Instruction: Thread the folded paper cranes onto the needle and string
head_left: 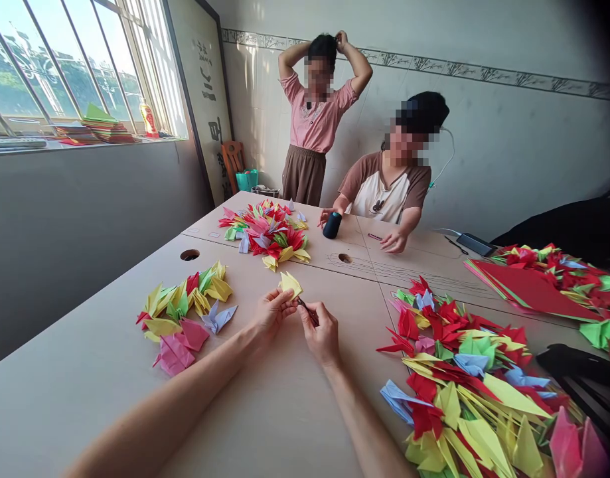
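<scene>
My left hand [273,311] pinches a folded yellow paper crane [291,285] above the middle of the table. Close beside it, my right hand [322,333] is closed around a slim dark pointed tool [308,311], whose exact kind I cannot make out. The tool's tip is at the lower edge of the crane, partly behind my fingers. To the left of my hands lies a small group of folded cranes [178,302] in yellow, green, red and pink, with a pale blue crane [218,318] at its edge.
A large crane pile [464,378] covers the right side; another pile [265,229] lies ahead. Red paper sheets [528,289] rest at the right. One person [384,179] sits across, a hand by a dark thread spool [332,225]; another person [314,123] stands behind. The table [150,405] has round holes.
</scene>
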Demonstrator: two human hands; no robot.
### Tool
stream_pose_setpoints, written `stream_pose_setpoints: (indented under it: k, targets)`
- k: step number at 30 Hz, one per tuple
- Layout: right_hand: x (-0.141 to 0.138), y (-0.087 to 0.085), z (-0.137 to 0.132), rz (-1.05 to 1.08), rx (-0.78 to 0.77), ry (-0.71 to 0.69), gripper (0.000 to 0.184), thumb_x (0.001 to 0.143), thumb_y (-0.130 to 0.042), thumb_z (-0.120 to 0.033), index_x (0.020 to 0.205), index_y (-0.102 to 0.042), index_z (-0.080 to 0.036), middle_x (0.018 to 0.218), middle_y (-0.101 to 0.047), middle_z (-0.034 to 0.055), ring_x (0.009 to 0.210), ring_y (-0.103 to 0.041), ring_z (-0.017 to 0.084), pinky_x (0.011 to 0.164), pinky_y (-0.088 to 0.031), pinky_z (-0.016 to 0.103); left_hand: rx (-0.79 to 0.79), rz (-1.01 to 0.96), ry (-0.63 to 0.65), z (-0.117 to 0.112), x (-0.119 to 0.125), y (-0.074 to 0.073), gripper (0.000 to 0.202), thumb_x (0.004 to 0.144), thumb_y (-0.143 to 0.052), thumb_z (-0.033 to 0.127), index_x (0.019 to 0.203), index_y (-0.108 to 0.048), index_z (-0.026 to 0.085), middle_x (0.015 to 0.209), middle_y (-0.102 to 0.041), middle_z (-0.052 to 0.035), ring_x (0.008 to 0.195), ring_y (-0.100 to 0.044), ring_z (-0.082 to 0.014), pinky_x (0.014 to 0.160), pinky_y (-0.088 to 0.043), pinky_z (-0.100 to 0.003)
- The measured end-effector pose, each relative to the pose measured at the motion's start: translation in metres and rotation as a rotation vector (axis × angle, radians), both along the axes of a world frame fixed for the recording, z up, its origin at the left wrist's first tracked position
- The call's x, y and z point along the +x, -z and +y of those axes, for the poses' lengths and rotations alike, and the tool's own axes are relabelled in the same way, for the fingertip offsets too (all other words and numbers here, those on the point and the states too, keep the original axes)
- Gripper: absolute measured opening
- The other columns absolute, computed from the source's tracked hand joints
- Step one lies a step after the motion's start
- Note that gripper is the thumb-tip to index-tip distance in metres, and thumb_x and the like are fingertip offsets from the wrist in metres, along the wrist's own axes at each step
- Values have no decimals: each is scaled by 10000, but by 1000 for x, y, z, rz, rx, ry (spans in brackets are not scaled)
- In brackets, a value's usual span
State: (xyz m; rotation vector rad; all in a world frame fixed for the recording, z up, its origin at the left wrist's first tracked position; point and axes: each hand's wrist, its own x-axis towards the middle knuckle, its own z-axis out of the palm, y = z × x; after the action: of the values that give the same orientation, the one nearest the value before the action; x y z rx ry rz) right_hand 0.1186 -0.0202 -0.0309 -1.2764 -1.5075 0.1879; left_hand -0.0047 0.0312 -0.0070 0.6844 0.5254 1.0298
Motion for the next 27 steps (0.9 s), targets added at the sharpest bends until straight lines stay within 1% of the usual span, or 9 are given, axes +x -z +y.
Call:
stream_pose_setpoints:
  k: [5,13,20,27]
  targets:
    - [0,0,0,-14,11,4,188,888,-482,-326,833,-580,-176,711,-638,26,583,-559,115,580,-439,209,-8,-13,2,0,0,1,186,711,-716,249,785,-605,118,707,-637,-22,614,-600,-81,657,-505,-200]
    - [0,1,1,-37,22,17,186,892,-479,-320,828,-581,-178,714,-644,26,590,-563,115,592,-444,209,-25,-8,-12,-1,1,-1,173,717,-710,222,804,-605,116,729,-643,-28,622,-606,-87,660,-514,-205]
    - [1,1,2,-45,34,21,202,894,-476,-327,810,-582,-176,705,-644,25,585,-564,113,590,-445,206,-10,-1,-7,-1,1,-1,170,725,-702,222,814,-602,117,741,-639,-20,614,-597,-79,655,-515,-204]
    - [0,0,2,-9,23,-7,190,891,-477,-313,798,-576,-181,727,-653,32,610,-583,120,606,-454,215,-1,1,-5,-1,0,-1,182,720,-707,228,813,-605,110,741,-635,-31,638,-606,-91,659,-510,-206]
